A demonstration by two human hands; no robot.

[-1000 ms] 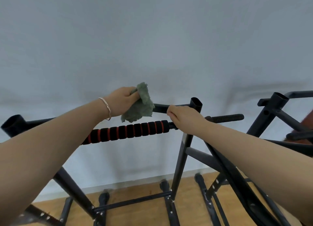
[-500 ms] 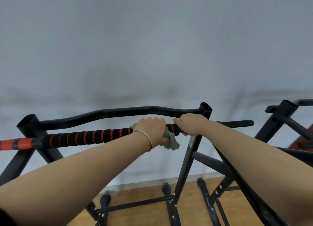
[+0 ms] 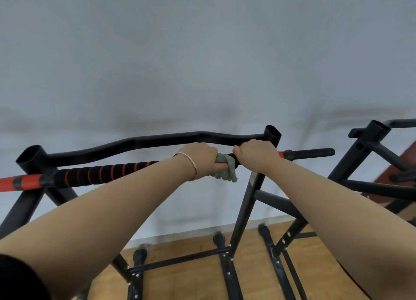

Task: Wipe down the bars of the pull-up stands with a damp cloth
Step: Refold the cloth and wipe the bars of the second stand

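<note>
A black pull-up stand [image 3: 245,209] stands before a pale wall. Across its front runs a bar with black foam and red rings [image 3: 108,171], red at its left end. My left hand [image 3: 202,159] grips this bar with a green cloth [image 3: 226,171] wrapped round it; the cloth's edge hangs below my fingers. Right beside it, my right hand [image 3: 256,155] grips the same bar next to the right upright post. Behind both hands runs a bent black top bar [image 3: 157,141].
A second black stand [image 3: 371,155] is at the right, close to my right arm. The bar's black threaded end [image 3: 310,152] sticks out past the post. Wooden floor [image 3: 184,277] and the stands' feet lie below.
My left hand came down from the bent top bar onto the foam bar with the cloth, then stayed next to my right hand. My right hand kept its grip.
</note>
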